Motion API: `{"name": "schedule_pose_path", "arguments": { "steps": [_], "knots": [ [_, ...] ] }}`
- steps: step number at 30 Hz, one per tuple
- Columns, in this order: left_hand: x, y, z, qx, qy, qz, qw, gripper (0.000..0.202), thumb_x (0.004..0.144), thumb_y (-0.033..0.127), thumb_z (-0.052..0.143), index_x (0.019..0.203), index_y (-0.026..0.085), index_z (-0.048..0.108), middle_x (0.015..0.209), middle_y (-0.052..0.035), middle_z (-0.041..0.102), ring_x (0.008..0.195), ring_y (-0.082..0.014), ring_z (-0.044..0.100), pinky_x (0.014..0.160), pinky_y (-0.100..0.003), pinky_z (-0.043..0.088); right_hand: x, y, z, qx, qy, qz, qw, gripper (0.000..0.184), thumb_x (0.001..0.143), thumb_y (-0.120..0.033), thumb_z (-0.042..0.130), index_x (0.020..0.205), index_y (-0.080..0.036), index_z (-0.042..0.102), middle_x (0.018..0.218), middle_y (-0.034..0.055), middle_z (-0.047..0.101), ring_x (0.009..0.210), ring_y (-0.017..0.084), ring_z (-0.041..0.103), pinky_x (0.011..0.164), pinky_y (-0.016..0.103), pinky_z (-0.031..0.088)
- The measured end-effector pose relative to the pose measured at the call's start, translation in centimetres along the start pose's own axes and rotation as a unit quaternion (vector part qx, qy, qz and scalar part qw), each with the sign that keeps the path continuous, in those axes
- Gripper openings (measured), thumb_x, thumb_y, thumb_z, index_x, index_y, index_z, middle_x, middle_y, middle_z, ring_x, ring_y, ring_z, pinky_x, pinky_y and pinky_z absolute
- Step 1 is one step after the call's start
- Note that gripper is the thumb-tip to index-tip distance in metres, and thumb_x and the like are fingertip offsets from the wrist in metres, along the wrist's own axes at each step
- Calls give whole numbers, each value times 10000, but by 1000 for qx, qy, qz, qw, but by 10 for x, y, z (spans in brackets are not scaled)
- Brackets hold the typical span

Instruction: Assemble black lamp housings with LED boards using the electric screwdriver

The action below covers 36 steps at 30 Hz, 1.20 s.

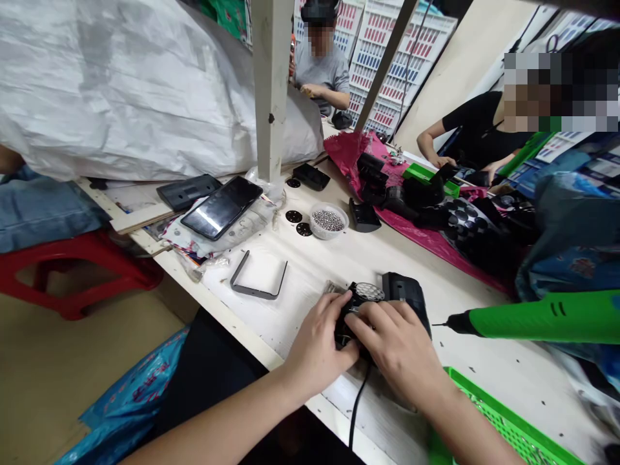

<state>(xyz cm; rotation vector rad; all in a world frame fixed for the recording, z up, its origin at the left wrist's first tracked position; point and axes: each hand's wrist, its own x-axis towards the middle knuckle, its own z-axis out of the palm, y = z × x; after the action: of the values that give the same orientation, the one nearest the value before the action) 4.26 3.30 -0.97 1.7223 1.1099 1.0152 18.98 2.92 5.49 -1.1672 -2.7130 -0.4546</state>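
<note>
My left hand (pixel 317 342) and my right hand (pixel 394 349) both grip a black plastic housing (pixel 405 290) at the table's front edge. A round perforated disc (pixel 369 292) sits on the housing, partly covered by my right fingers. A black cable (pixel 357 407) hangs from under my hands over the table edge. Much of the housing is hidden by my hands. To the right, a green electric screwdriver (pixel 533 320) lies with its bit pointing toward my right hand.
A bowl of steel balls (pixel 327 221), small black discs, a metal U-shaped bracket (pixel 258 276) and a phone (pixel 223 206) lie on the white table (pixel 310 271). Black parts are piled on pink plastic (pixel 349 155). Co-workers sit across the table. A green basket (pixel 504 420) is at the front right.
</note>
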Motion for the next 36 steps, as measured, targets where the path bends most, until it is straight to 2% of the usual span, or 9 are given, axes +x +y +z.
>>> {"name": "schedule_pose_path", "arguments": {
  "steps": [3,6,9,11,14,18,22,26,36],
  "knots": [
    [0,-2,0,-11,-8,-7,1000,652,726,89,593,1351,182,430,1318,-122,499,1268,-272,461,1086,-478,390,-16,8,2,21,14,12,1000,264,941,-129,356,988,-181,610,867,61,595,712,179,513,661,319,388],
    [1,-1,-3,-26,-21,-19,999,655,746,95,581,1368,221,417,1340,-107,484,1278,-273,452,1080,-489,388,-31,9,2,36,13,45,998,243,930,-123,392,1007,-183,614,902,77,590,739,179,538,647,316,435],
    [1,1,-6,-30,-30,-28,999,627,773,110,563,1369,243,419,1347,-106,477,1282,-284,452,1064,-506,402,-42,7,-1,139,-5,112,984,298,915,-103,402,1131,-200,584,996,90,583,842,178,580,698,320,497],
    [1,2,-7,-28,-30,-26,999,613,776,111,561,1361,242,429,1330,-105,489,1277,-287,459,1059,-508,408,-46,7,-3,207,20,179,962,344,920,-111,393,1226,-200,523,1054,98,583,926,176,594,756,324,520],
    [0,-1,-5,-22,-26,-20,999,645,772,114,573,1381,234,400,1334,-113,487,1279,-293,458,1043,-508,424,-46,10,-6,213,36,248,944,221,940,-197,426,1109,-189,569,1013,92,611,917,182,617,743,323,524],
    [-1,-6,-2,-18,-19,-14,1000,659,774,131,582,1395,219,381,1352,-132,470,1296,-301,435,1028,-503,436,-37,12,-5,113,-34,218,969,209,940,-310,469,896,-180,626,814,55,615,746,190,615,667,332,475],
    [0,-7,-1,-20,-22,-13,999,651,758,122,588,1380,199,410,1330,-131,486,1274,-287,455,1038,-489,431,-26,13,-5,19,-77,168,983,243,937,-240,453,743,-185,587,683,13,561,619,173,556,608,312,397],
    [1,-5,-2,-15,-24,-18,999,662,754,129,606,1383,203,412,1341,-132,486,1277,-293,456,1059,-511,404,-25,20,-7,20,-63,117,991,217,923,-195,468,728,-190,565,666,-4,542,613,161,530,590,296,350],
    [1,-1,-4,-5,-21,-19,1000,666,746,112,614,1373,226,422,1318,-107,510,1245,-283,486,1037,-489,438,-25,22,-3,11,-63,110,992,226,930,-184,448,739,-186,568,662,2,535,616,169,514,615,306,336]
  ]
}}
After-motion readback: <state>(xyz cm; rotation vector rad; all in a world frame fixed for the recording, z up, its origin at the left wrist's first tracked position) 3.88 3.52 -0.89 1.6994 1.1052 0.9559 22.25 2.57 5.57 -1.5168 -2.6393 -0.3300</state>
